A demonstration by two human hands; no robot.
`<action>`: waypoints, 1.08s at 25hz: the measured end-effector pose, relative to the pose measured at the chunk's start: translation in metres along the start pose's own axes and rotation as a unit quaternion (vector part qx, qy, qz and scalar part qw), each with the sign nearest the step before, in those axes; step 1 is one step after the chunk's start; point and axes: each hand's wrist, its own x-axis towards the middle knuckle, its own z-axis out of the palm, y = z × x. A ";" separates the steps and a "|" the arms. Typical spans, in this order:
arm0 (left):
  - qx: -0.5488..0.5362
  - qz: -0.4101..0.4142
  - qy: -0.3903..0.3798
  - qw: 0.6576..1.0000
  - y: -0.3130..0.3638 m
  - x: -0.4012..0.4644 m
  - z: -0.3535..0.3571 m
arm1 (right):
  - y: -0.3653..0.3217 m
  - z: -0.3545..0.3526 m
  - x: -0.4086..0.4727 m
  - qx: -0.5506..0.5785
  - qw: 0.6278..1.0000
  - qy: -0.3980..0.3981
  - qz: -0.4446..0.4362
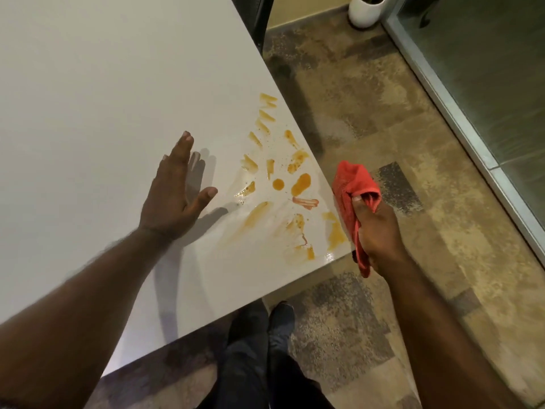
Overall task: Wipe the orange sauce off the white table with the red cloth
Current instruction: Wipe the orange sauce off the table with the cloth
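Observation:
Orange sauce (300,184) is smeared in several streaks and blobs over the near right corner of the white table (103,113). My right hand (377,231) grips the bunched red cloth (354,187) just off the table's right edge, beside the smears; part of the cloth hangs below my fist. My left hand (174,193) lies flat on the table with fingers spread, left of the sauce and not touching it.
A mottled brown floor lies right of the table. A white pot (365,10) stands at the far wall, next to a glass door with a metal frame (460,119). My feet (265,323) show below the table's near edge. A dark chair (253,13) stands at the far edge.

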 end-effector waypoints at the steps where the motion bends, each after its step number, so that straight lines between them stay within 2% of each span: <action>1: -0.002 0.000 0.000 1.000 0.001 -0.009 -0.002 | 0.000 0.002 -0.009 0.001 0.999 0.022 -0.025; 5: 0.011 -0.022 0.008 1.000 0.002 -0.063 -0.006 | -0.001 0.017 -0.052 -0.028 0.987 0.095 -0.124; 7: 0.020 -0.040 0.019 0.999 -0.002 -0.083 -0.011 | 0.006 0.033 -0.074 -0.106 0.975 0.123 -0.154; 10: 0.040 -0.067 0.016 0.997 -0.013 -0.108 -0.018 | 0.020 0.070 -0.113 -0.218 0.947 0.092 -0.215; 15: 0.082 -0.041 -0.043 0.995 -0.026 -0.122 -0.028 | 0.041 0.144 -0.172 -0.333 0.895 0.053 -0.293; 18: 0.113 -0.031 -0.054 0.992 -0.032 -0.123 -0.029 | 0.053 0.180 -0.192 -0.399 0.880 0.043 -0.253; 20: 0.126 -0.021 -0.051 0.991 -0.035 -0.124 -0.028 | 0.057 0.196 -0.192 -0.430 0.877 0.071 -0.201; 23: 0.125 -0.021 -0.050 0.991 -0.036 -0.124 -0.028 | 0.052 0.206 -0.182 -0.422 0.887 0.123 -0.141; 27: 0.142 -0.033 -0.050 0.988 -0.033 -0.124 -0.028 | 0.048 0.193 -0.159 -0.402 0.897 0.153 -0.101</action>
